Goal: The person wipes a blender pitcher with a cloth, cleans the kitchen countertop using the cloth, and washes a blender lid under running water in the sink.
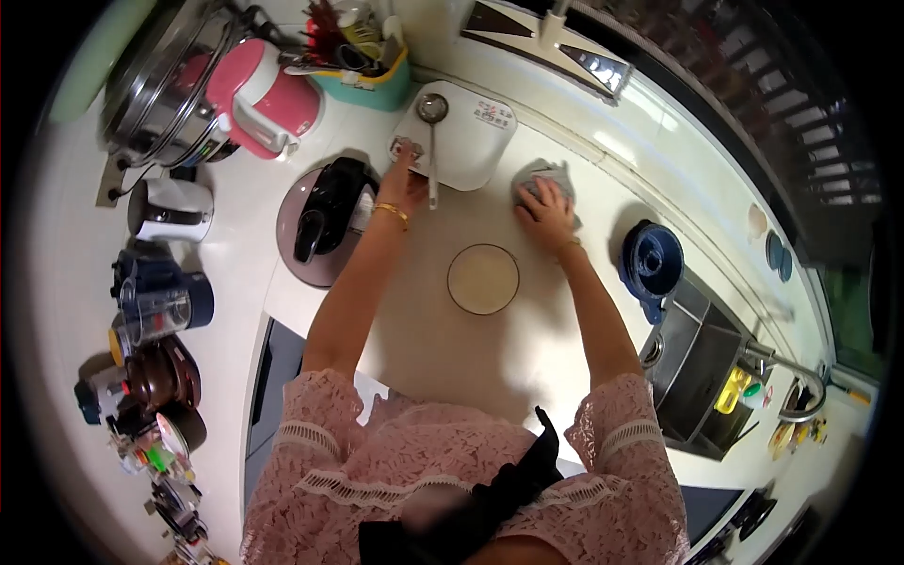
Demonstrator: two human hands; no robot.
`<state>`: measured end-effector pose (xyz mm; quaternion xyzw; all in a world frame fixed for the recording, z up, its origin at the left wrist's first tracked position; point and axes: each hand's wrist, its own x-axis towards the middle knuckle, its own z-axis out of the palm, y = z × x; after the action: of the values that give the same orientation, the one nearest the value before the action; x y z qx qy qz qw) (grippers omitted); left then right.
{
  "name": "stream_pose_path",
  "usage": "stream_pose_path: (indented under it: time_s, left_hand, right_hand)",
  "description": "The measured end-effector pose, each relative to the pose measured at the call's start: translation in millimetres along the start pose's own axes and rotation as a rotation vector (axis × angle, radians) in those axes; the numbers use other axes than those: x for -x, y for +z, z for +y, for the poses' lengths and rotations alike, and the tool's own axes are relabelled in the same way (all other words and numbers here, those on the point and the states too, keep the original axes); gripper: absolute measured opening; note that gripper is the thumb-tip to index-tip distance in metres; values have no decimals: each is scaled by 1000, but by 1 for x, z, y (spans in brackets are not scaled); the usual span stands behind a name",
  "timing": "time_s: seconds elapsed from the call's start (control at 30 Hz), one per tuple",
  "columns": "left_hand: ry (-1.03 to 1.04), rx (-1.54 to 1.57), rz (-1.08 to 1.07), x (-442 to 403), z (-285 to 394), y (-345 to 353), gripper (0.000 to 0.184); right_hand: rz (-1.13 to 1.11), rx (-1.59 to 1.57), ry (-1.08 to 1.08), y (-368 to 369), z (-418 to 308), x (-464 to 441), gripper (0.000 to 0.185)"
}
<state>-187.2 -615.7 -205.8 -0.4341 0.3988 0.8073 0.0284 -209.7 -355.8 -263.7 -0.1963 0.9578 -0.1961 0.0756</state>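
Note:
My left hand (405, 184) is at the near left edge of a white square tray (471, 151), its fingertips at the tray's patterned left corner; whether they grip it is hard to see. A metal ladle (432, 141) lies across the tray, its handle pointing toward me. My right hand (546, 215) rests with spread fingers on a crumpled grey cloth (560, 179), pressing it to the counter. Between my forearms lies a round glass lid or dish (483, 280) with a thin dark rim.
Left stand a black-handled pot lid (294, 226), a pink jug (268, 99), a teal utensil holder (372, 89), a steel kettle (174, 209) and a blender (160, 306). To the right are a dark blue pot-like item (652, 261) and the sink (702, 372).

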Motion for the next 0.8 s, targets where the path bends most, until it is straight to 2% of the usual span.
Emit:
stream_pose_path:
  time_s: [0.07, 0.1, 0.17, 0.27, 0.33, 0.37, 0.4, 0.47, 0.6, 0.63, 0.73, 0.8]
  left_hand:
    - [5, -83, 13, -10, 3, -4, 47]
    - [57, -88, 7, -12, 2, -5, 47]
    - [46, -95, 0, -5, 1, -5, 49]
    - [19, -131, -30, 18, 1, -14, 58]
    - [199, -438, -2, 35, -2, -25, 62]
    - [368, -440, 66, 51, -9, -25, 57]
    - [353, -447, 68, 59, -16, -34, 57]
    - [704, -688, -83, 71, -30, -48, 61]
    - [714, -916, -135, 105, -48, -48, 57]
    - [724, -887, -171, 106, -55, -49, 55]
    - [744, -894, -328, 112, -68, -44, 53]
    - [781, -870, -505, 119, -73, -38, 46]
  right_hand:
    - [-62, 34, -173, 7, -7, -7, 40]
    - [-58, 30, -160, 8, -8, -14, 40]
    - [-53, 32, -271, 8, -11, -32, 39]
    - [-86, 126, -140, -1, 3, -61, 42]
    - [-3, 70, -49, -2, 20, -60, 43]
    - [-5, 80, -17, -1, 27, -54, 43]
    - [-9, 92, 17, -4, 28, -43, 43]
    - [-24, 105, 32, -2, 27, -15, 44]
    - [9, 128, 25, 9, 12, 70, 42]
    - [18, 132, 17, 12, 3, 96, 41]
    - [7, 140, 48, 29, -26, 171, 40]
    - [3, 101, 67, 27, -52, 220, 40]
